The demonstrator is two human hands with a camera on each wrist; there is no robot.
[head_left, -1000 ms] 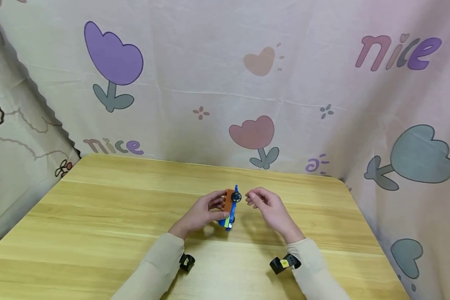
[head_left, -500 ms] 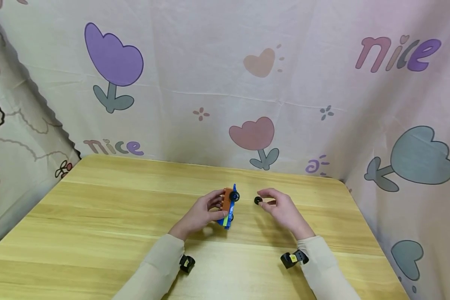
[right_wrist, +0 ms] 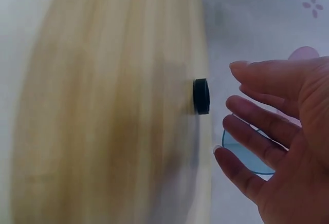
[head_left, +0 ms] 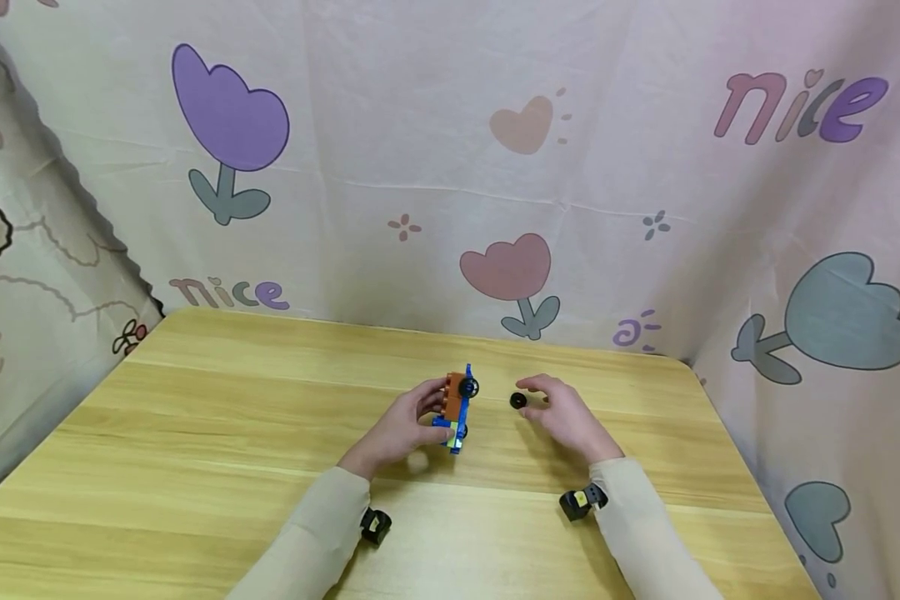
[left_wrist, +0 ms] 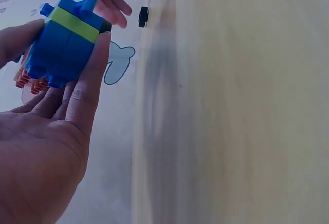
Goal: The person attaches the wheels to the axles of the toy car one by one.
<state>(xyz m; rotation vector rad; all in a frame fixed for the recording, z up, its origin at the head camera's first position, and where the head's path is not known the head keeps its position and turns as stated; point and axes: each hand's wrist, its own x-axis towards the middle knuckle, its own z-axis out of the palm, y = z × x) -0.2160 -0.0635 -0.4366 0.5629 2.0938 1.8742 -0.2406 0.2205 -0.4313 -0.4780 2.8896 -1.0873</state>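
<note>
A toy vehicle of orange, blue and yellow-green blocks is gripped in the left hand, held above the table with a black wheel facing right. The left wrist view shows its blue end between thumb and fingers. A loose black wheel lies flat on the table, right of the vehicle. Beside it the right hand hovers with fingers relaxed and holds nothing. In the right wrist view a gap separates the fingertips from the loose wheel.
The wooden table runs back to a patterned cloth with flowers and lettering, which also hangs at both sides. Black cameras are strapped to both wrists.
The right hand has moved right from beside the vehicle, and the loose wheel now lies on the table by its fingers. The left hand still holds the vehicle, slightly turned.
</note>
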